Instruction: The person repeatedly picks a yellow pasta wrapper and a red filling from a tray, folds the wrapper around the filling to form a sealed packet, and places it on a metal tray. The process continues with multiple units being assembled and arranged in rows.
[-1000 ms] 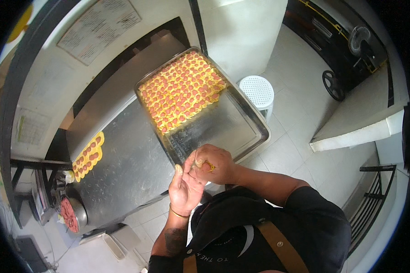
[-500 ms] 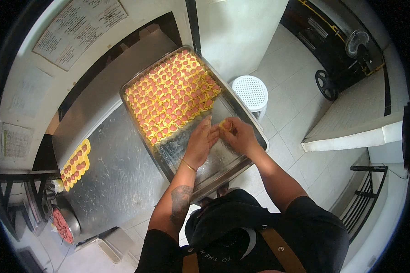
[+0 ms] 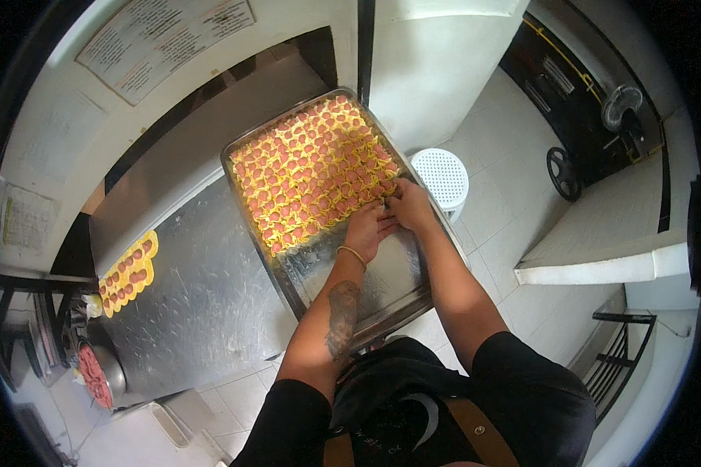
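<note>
A deep metal tray [image 3: 288, 275] holds tight rows of small open dumplings [image 3: 311, 163], yellow dough folded around pink meat filling. My right hand [image 3: 411, 206] reaches down at the near right end of these rows. Its fingers are curled and pressed together at a dumpling, most of which they hide. Just left of it and close to its fingers is my left hand [image 3: 370, 229], low over the tray, fingers stretched out and slightly bent, with nothing visible in them. The near part of the tray bottom shows bare, scuffed metal.
Yellow dough rounds topped with meat balls [image 3: 128, 272] lie on the steel worktop [image 3: 202, 288] at left. A metal bowl of pink meat [image 3: 100, 377] stands at lower left. A white stool [image 3: 439, 176] is right of the tray, and a white wall panel [image 3: 436, 70] rises behind.
My right hand has moved from above the bare tray bottom to the edge of the dumpling rows, carrying a small yellow piece. The left hand has followed alongside; the view has shifted slightly.
</note>
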`<state>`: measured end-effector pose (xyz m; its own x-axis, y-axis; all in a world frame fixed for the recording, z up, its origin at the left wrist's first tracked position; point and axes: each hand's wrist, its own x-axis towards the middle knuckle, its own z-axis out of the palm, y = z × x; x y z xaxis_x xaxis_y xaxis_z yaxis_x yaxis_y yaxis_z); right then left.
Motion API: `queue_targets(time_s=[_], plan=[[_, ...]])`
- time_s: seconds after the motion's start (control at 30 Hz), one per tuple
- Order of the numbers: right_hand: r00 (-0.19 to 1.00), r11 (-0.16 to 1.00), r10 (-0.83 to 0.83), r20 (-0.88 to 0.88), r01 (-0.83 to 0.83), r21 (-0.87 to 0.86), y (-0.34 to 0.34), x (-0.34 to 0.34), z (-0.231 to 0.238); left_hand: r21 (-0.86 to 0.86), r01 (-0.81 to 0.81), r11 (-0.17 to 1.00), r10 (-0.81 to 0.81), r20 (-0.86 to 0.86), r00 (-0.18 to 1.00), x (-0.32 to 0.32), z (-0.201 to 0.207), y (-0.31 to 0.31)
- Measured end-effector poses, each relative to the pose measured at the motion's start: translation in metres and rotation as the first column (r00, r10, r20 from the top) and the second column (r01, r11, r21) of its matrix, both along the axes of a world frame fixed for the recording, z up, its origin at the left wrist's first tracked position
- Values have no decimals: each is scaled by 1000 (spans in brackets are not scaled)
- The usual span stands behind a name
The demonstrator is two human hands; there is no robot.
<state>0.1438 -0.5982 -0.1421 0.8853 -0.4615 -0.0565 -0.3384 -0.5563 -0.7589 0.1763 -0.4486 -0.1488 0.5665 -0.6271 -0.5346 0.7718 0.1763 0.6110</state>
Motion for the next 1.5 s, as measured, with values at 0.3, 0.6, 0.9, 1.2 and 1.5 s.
queue_targets(time_s=[0.3,0.6,0.9,1.2,1.5], plan=[[998,986,-57,5,58,-158,19,-3,24,-11,17,1000,-17,3,1000,-36,25,49],[984,992,-89,154,102,-77,73,-12,48,-123,-416,901,425,53,904,-84,78,341],[376,370,922,92,-787,-494,474,112,-6,-106,-720,686,722,-25,692,-103,32,567],[686,369,622,-378,-683,-630,626,246,23,-201,-665,719,680,2,734,-80,2,651],[569,87,754,-329,-583,-807,615,138,37,-294,-519,803,573,139,808,-25,-42,630]])
